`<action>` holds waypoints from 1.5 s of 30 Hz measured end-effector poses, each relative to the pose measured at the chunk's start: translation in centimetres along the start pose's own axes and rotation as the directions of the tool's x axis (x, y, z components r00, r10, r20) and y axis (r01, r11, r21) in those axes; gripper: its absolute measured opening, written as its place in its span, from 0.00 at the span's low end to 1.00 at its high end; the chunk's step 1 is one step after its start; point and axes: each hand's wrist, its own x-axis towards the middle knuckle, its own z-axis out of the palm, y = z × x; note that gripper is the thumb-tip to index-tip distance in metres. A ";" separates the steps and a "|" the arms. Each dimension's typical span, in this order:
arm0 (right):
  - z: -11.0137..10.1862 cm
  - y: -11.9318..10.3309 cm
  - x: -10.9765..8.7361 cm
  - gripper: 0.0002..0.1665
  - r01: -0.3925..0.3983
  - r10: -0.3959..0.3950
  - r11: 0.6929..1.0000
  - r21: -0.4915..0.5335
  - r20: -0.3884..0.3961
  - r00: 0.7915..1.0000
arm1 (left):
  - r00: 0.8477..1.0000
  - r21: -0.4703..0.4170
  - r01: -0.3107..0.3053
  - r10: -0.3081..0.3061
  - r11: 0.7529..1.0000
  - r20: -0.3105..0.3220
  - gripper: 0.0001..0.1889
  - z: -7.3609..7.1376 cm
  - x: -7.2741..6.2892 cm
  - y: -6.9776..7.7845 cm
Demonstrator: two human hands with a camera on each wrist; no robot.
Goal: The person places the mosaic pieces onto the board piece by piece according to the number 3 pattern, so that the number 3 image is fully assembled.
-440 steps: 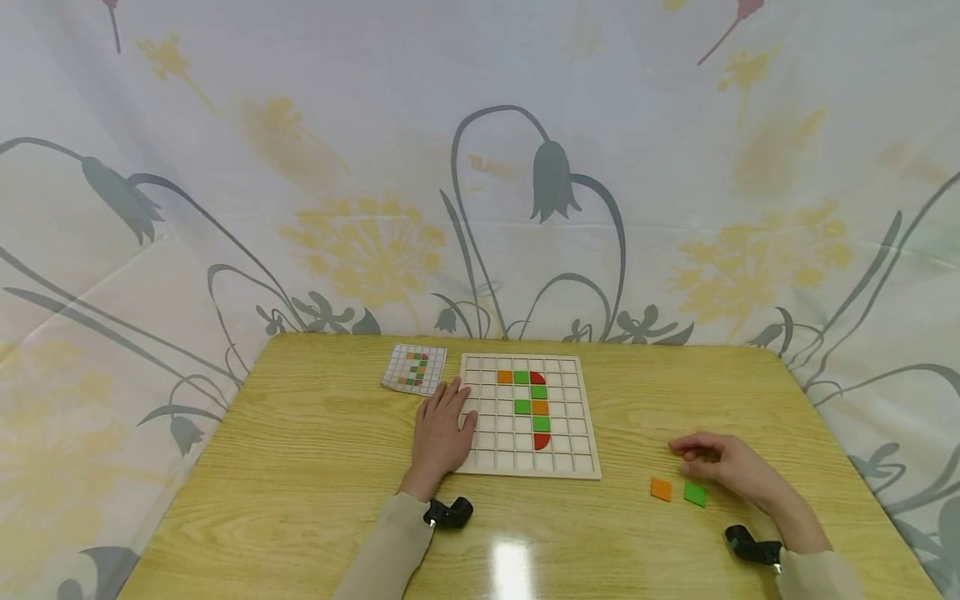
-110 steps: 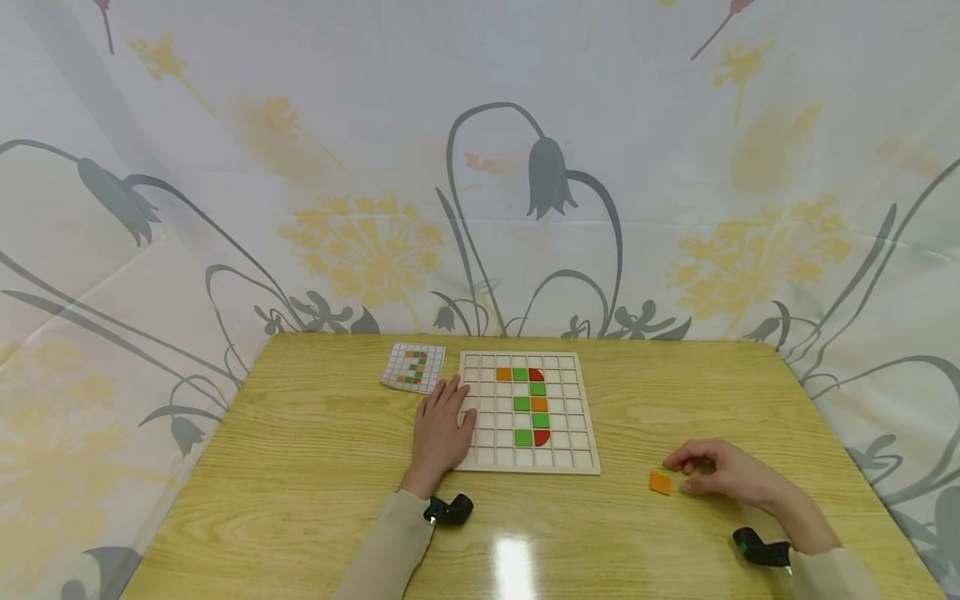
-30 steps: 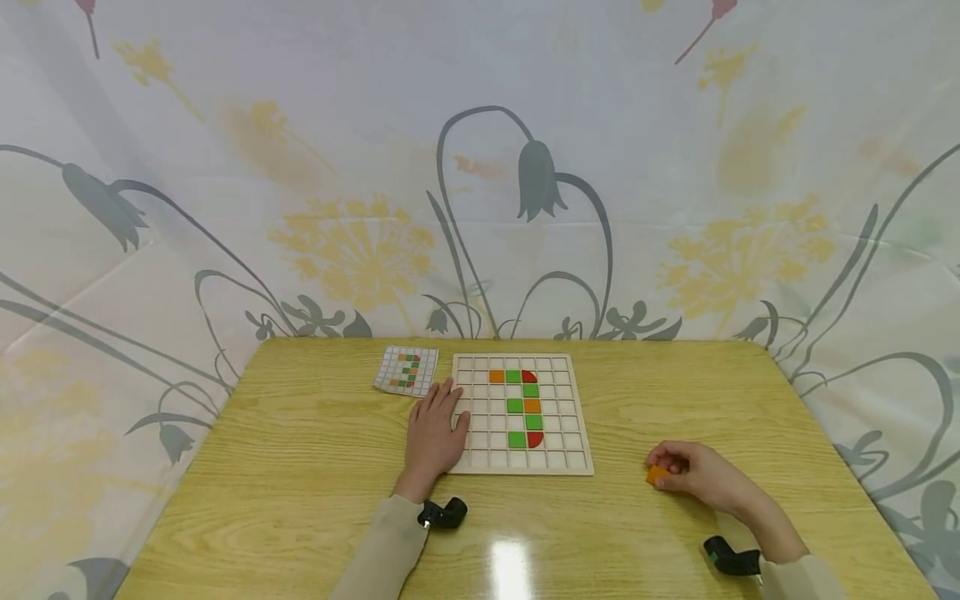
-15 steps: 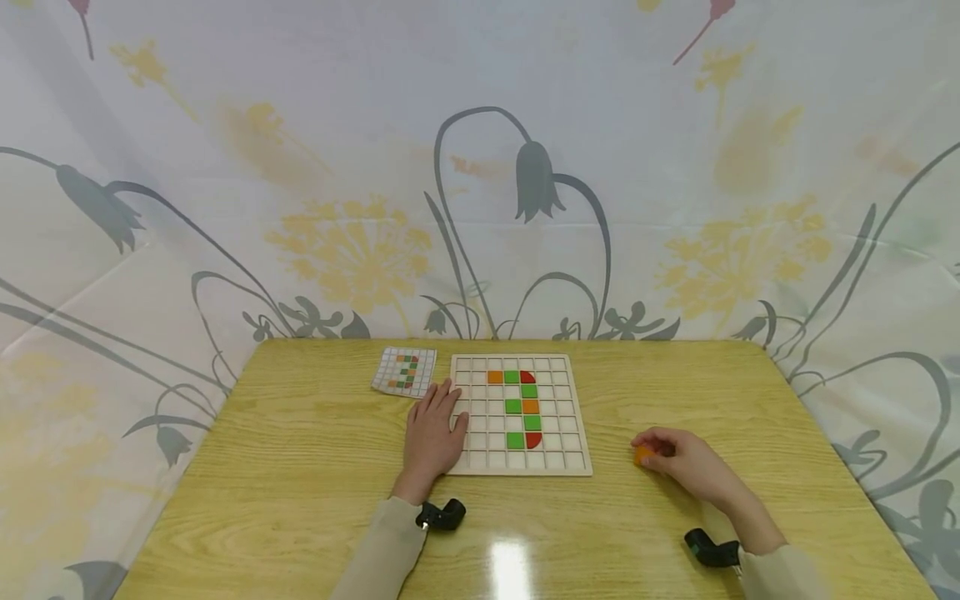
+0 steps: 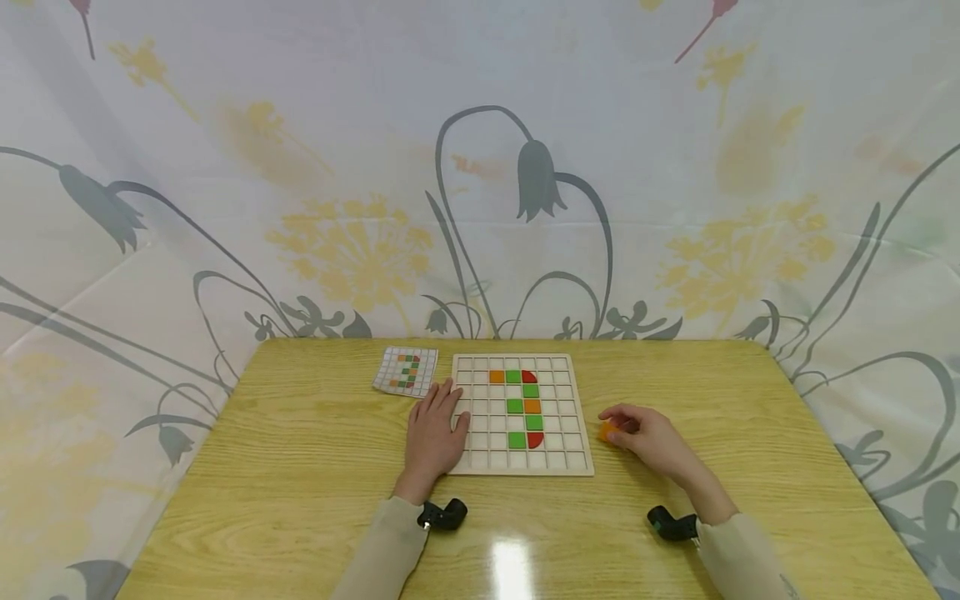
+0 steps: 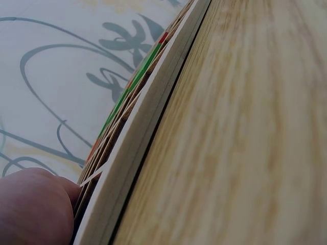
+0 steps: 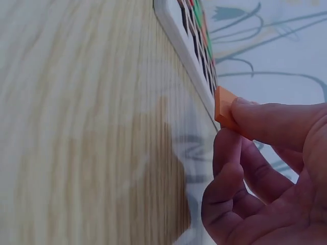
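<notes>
My right hand [image 5: 647, 437] pinches an orange square tile [image 7: 225, 108] between thumb and fingers, just right of the grid board. In the right wrist view the tile is raised above the tabletop. The left hand [image 5: 435, 433] lies flat with its fingers straight over the left edge of the pale wooden grid board [image 5: 566, 462]. Set in the board's cells are several green, orange and red tiles, among them a green tile [image 5: 517, 440] beside a red rounded tile [image 5: 535, 440] in the lowest filled row. In the left wrist view part of the left hand [image 6: 38, 206] shows at the board's side.
A small printed card [image 5: 382, 375] with a coloured grid pattern lies left of the board, near the left fingertips. The wooden table [image 5: 300, 467] ends at a flower-patterned cloth backdrop [image 5: 360, 150]. A black camera sits on each wrist.
A green tile has gone from the table into the board's lowest filled row. The right hand has picked up the orange tile and carried it left toward the board. The left hand stays put.
</notes>
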 end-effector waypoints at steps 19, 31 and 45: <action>3.7 -3.2 3.2 0.14 -0.006 0.010 0.995 0.104 -0.031 0.999 | 0.998 0.023 0.012 -0.013 1.000 0.054 0.26 0.1 0.1 0.1; 6.9 -4.7 4.5 0.11 0.073 -0.072 0.994 0.086 -0.022 0.997 | 0.999 0.018 0.010 -0.011 1.000 0.047 0.26 0.1 0.2 0.1; 9.9 -7.2 5.4 0.09 0.147 -0.147 0.988 0.053 0.003 0.989 | 0.999 0.006 0.015 -0.015 1.000 0.033 0.26 0.1 0.1 -0.1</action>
